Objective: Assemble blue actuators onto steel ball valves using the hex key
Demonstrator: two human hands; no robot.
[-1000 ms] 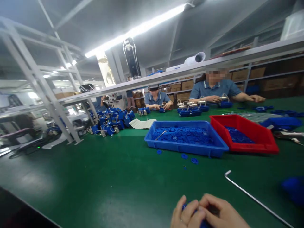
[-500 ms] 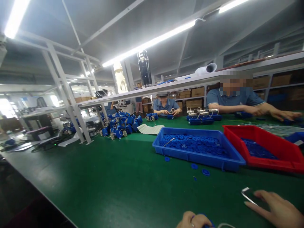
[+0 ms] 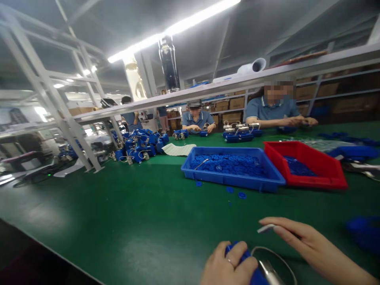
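Observation:
My left hand (image 3: 228, 263), a ring on one finger, is wrapped over a blue device (image 3: 257, 277) with a shiny metal fitting and a pale looped cable (image 3: 283, 257). My hand and the lower picture edge hide part of it. To its right, my right hand (image 3: 299, 237) pinches a small bent metal tool (image 3: 265, 228) between thumb and fingers. The tool's tip points left, above the device and apart from it.
A blue tray (image 3: 234, 182) full of blue discs stands beside a red bin (image 3: 311, 180) with more blue parts. Loose discs (image 3: 242, 195) lie in front. A pile of blue devices (image 3: 139, 146) sits left of a paper sheet (image 3: 179, 149). Co-workers (image 3: 274, 107) work across the table.
My right hand has moved left with the metal tool, closer to my left hand. More of my left hand and the blue device shows. The camera view has shifted right.

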